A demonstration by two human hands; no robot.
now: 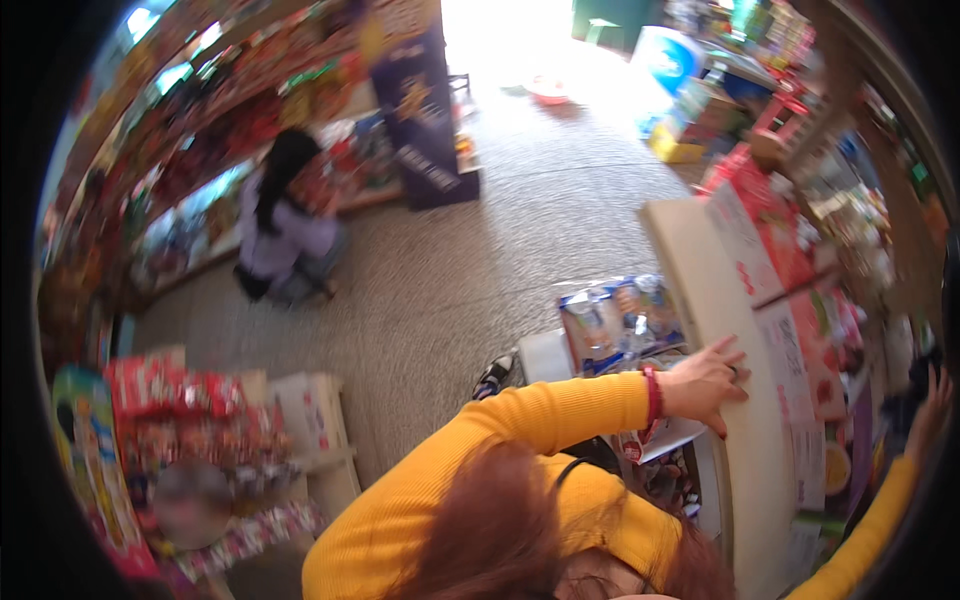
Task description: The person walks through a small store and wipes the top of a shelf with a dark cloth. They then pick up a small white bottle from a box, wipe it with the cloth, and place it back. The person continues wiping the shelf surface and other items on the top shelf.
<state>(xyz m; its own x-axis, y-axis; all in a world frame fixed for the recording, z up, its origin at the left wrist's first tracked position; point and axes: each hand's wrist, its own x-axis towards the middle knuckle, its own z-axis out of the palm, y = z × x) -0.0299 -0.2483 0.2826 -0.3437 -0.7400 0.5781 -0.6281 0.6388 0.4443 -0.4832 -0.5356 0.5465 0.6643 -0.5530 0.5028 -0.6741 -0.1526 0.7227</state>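
My left hand (705, 384) rests with its fingers spread on a long beige board (686, 255), like a shelf top or counter edge. A ring and a red bracelet are on that hand. Far to the right, my right hand (930, 412) reaches beside a dark object (911, 386); the rim of the view and blur hide whether it grips it. Red and pink cartons (799, 352) with printing stand along the board's right side. Below the board on the left lie blue-and-white plastic packages (622, 319).
A person (285, 217) squats by the stocked shelves (217, 112) at the left. A purple display stand (420, 112) rises near the bright doorway. Red snack packets (187, 405) fill a rack at lower left. Speckled floor (420, 300) runs between. A blue-and-white drum (667, 60) stands at upper right.
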